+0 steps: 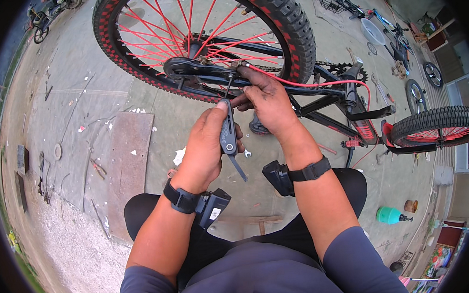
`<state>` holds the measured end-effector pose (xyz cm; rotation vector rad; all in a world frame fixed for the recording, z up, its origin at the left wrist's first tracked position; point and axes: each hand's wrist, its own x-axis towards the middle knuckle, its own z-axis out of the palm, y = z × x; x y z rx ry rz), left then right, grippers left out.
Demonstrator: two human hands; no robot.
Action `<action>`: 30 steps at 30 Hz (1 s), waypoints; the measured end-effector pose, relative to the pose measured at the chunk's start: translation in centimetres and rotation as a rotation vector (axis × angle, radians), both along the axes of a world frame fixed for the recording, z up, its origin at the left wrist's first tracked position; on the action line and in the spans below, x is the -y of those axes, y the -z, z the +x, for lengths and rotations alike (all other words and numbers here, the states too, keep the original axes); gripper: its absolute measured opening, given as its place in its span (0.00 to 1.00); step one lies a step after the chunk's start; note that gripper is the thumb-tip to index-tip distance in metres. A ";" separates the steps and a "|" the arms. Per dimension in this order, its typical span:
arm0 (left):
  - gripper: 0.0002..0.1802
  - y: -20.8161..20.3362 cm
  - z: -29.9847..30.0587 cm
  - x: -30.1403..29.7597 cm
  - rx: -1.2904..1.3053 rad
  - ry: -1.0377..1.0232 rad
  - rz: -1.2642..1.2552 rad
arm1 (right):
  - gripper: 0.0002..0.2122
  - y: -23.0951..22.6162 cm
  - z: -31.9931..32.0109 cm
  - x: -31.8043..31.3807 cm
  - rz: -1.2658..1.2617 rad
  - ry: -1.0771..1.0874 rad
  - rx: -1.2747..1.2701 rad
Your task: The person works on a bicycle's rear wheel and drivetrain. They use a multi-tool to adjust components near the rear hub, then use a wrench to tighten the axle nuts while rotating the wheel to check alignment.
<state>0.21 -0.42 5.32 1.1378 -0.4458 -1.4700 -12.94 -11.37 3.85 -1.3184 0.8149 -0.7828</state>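
Note:
My left hand (211, 140) is closed around a dark folding multi-tool (227, 128). One slim bit of the tool points up to a small bolt (231, 77) by the rear hub of a bicycle, and another blade hangs folded out below. Dark smudges mark the fingers of my right hand (268, 99), which are bent in against the brake part (237, 64) beside that bolt; what they grip is hidden. A red cable (306, 82) leads away from there along the frame. The rear wheel (206, 35), with red spokes and a knobby tyre, stands above both hands.
The bicycle's front wheel (432, 129) lies to the right. A small wrench (248, 153) rests on the concrete below my hands, and a flat board (131, 163) lies at left. A green bottle (390, 215) and a rusty can (411, 206) stand at lower right. Pliers (97, 168) lie further left.

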 end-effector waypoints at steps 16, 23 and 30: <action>0.30 -0.5 -0.1 0.4 -0.199 0.019 0.042 | 0.21 0.4 0.1 0.0 -0.013 0.028 0.022; 0.28 -0.4 0.3 0.2 -0.301 0.042 0.036 | 0.21 0.3 0.1 -0.1 -0.010 0.022 0.013; 0.32 0.4 0.7 0.5 -0.656 0.100 0.040 | 0.21 0.6 0.1 0.0 0.006 0.043 0.051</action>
